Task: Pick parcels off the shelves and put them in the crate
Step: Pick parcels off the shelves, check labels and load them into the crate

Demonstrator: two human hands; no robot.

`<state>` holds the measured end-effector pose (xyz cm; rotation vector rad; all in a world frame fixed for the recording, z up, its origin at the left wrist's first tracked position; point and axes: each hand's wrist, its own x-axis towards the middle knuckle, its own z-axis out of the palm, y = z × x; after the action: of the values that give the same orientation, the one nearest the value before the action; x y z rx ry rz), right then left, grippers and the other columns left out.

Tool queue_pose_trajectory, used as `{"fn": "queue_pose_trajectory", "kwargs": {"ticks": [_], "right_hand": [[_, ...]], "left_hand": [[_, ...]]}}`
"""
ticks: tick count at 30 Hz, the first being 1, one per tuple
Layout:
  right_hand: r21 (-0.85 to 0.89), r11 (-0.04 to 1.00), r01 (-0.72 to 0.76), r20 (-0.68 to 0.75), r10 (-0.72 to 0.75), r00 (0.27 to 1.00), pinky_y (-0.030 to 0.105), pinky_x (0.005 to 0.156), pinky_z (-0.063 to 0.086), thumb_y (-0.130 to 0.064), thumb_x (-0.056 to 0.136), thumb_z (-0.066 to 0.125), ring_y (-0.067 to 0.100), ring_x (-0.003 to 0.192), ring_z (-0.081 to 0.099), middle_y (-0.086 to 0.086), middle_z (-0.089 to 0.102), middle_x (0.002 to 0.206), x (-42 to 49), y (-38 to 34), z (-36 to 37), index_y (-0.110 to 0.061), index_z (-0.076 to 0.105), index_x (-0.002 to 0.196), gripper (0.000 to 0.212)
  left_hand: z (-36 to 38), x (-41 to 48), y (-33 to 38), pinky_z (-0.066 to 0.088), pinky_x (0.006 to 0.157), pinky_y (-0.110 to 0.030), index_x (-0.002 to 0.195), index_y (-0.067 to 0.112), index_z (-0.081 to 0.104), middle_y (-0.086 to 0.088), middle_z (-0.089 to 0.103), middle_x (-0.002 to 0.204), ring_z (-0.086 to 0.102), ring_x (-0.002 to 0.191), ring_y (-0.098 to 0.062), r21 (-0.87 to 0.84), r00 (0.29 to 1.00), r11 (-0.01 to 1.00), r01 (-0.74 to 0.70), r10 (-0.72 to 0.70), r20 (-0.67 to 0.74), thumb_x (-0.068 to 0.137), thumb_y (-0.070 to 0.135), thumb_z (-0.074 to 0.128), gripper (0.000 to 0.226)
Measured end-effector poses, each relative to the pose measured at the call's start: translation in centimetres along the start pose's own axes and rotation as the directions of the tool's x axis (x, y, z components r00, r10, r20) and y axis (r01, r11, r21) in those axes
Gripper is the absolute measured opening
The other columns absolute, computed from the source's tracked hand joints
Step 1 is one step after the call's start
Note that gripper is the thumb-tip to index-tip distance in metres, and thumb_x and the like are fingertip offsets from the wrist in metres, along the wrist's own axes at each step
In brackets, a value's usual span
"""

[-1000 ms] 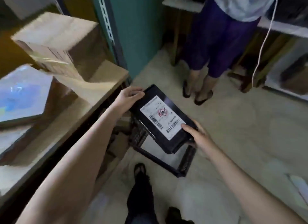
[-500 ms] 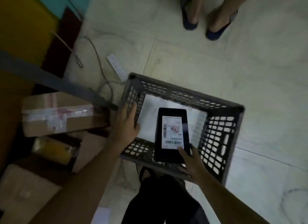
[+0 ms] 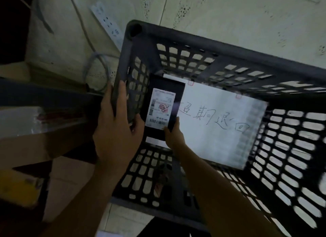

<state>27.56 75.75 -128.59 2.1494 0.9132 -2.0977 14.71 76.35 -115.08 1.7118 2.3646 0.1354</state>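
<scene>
One black parcel (image 3: 165, 85) sits low inside the crate (image 3: 229, 48) by its left wall, right hand (image 3: 173, 137) fingers pinching its near end, left hand (image 3: 114, 131) gripping the rim; not yet released, and cardboard boxes (image 3: 70, 175) at left look unpicked.

Pale tiled floor (image 3: 229, 16), dark slatted crate (image 3: 176, 37) standing on it — white power strip (image 3: 107, 21), looped cable (image 3: 96, 54) alongside

A single wide-angle view is given, taken from the head and aimed almost straight down. The crate (image 3: 229, 50) is seen from close above and fills most of the frame, with tiled floor (image 3: 229, 11) shown beyond its far rim.
</scene>
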Motion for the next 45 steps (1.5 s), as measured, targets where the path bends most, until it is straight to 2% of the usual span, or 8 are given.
{"fn": "queue_pose_trajectory", "kwargs": {"ticks": [6, 13, 16, 21, 28, 35, 40, 45], "right_hand": [[-0.316, 0.947, -0.057, -0.018, 0.055, 0.998, 0.047, 0.101, 0.043, -0.032, 0.095, 0.047, 0.039, 0.125, 0.044, 0.023, 0.032, 0.146, -2.5, -0.4, -3.1, -0.023, -0.014, 0.148, 0.081], [-0.739, 0.563, 0.369, 0.259, -0.267, 0.928, 0.044, 0.094, 0.041, -0.028, 0.097, 0.041, 0.035, 0.123, 0.042, 0.017, 0.04, 0.14, -18.5, -3.3, -12.0, -0.023, 0.0, 0.15, 0.067], [-0.769, 0.435, 0.469, 0.351, -0.328, 0.877, 0.044, 0.095, 0.04, -0.027, 0.097, 0.041, 0.034, 0.123, 0.042, 0.013, 0.039, 0.144, -27.0, -6.0, -16.3, -0.022, 0.008, 0.15, 0.063], [-0.664, 0.506, 0.55, 0.35, -0.439, 0.827, 0.033, 0.11, 0.028, -0.029, 0.097, 0.044, 0.025, 0.136, 0.034, 0.007, 0.036, 0.149, -42.2, -12.0, -21.8, -0.019, 0.035, 0.144, 0.048], [-0.571, 0.094, 0.815, 0.465, -0.781, 0.416, 0.033, 0.1, 0.04, -0.021, 0.091, 0.056, 0.025, 0.12, 0.053, 0.012, 0.058, 0.127, -63.2, -23.8, -21.7, -0.01, 0.061, 0.122, 0.033], [-0.342, -0.441, 0.83, 0.66, -0.741, -0.122, 0.031, 0.072, 0.05, -0.031, 0.091, 0.053, 0.018, 0.092, 0.062, 0.0, 0.065, 0.103, -85.7, -30.0, -12.2, -0.022, 0.061, 0.12, 0.031], [-0.239, -0.618, 0.749, 0.628, -0.687, -0.366, 0.008, 0.062, 0.036, -0.04, 0.092, 0.05, -0.004, 0.076, 0.052, -0.024, 0.05, 0.098, -98.6, -29.9, -4.4, -0.039, 0.051, 0.124, 0.032], [-0.14, -0.751, 0.646, 0.611, -0.578, -0.54, 0.017, 0.06, 0.045, -0.027, 0.092, 0.052, 0.007, 0.074, 0.054, -0.01, 0.056, 0.093, -109.1, -28.5, 1.0, -0.025, 0.054, 0.125, 0.032]], "left_hand": [[-0.5, 0.2, 0.4, 0.052, 0.071, -0.047, 0.147, 0.023, 0.01, -0.024, 0.03, 0.146, 0.047, 0.118, -0.045, 0.025, 0.999, 1.0, -0.005, 0.004, 0.05, 0.085, 0.026, 0.054, 0.076], [-5.7, -2.0, 6.3, 0.012, 0.115, -0.052, 0.148, 0.007, 0.003, -0.023, -0.002, 0.155, 0.003, 0.143, -0.037, 0.049, 0.942, 0.992, 0.115, -0.125, 0.312, 0.084, 0.022, 0.059, 0.086], [-12.3, -6.2, 12.4, 0.014, 0.115, -0.046, 0.147, 0.008, 0.016, -0.018, 0.0, 0.156, 0.006, 0.143, -0.036, -0.141, 0.933, 0.982, 0.125, -0.068, 0.354, 0.085, 0.02, 0.058, 0.075], [-27.5, -11.6, 17.3, 0.034, 0.106, -0.041, 0.124, 0.0, 0.053, -0.019, 0.02, 0.153, 0.036, 0.132, -0.037, -0.325, 0.984, 0.945, 0.034, 0.025, 0.174, 0.087, 0.008, 0.053, 0.038], [-52.3, -16.0, 18.9, 0.05, 0.075, -0.043, 0.111, 0.007, 0.06, -0.016, 0.063, 0.106, 0.058, 0.099, -0.036, -0.124, 0.947, 0.989, -0.083, 0.04, -0.318, 0.089, 0.021, 0.045, 0.031], [-76.1, -27.7, 15.8, 0.052, 0.071, -0.04, 0.106, 0.009, 0.064, -0.011, 0.068, 0.101, 0.064, 0.094, -0.032, 0.064, 0.693, 0.997, -0.044, 0.076, -0.717, 0.089, 0.027, 0.041, 0.034], [-87.4, -40.0, 10.6, 0.05, 0.081, -0.043, 0.111, 0.013, 0.062, -0.011, 0.063, 0.112, 0.06, 0.104, -0.03, 0.158, 0.501, 0.968, 0.195, 0.04, -0.865, 0.09, 0.024, 0.049, 0.027], [-94.5, -50.8, 7.2, 0.051, 0.069, -0.044, 0.099, 0.007, 0.065, -0.015, 0.063, 0.099, 0.062, 0.092, -0.035, 0.227, 0.411, 0.922, 0.315, 0.083, -0.908, 0.085, 0.017, 0.049, 0.023]]}}
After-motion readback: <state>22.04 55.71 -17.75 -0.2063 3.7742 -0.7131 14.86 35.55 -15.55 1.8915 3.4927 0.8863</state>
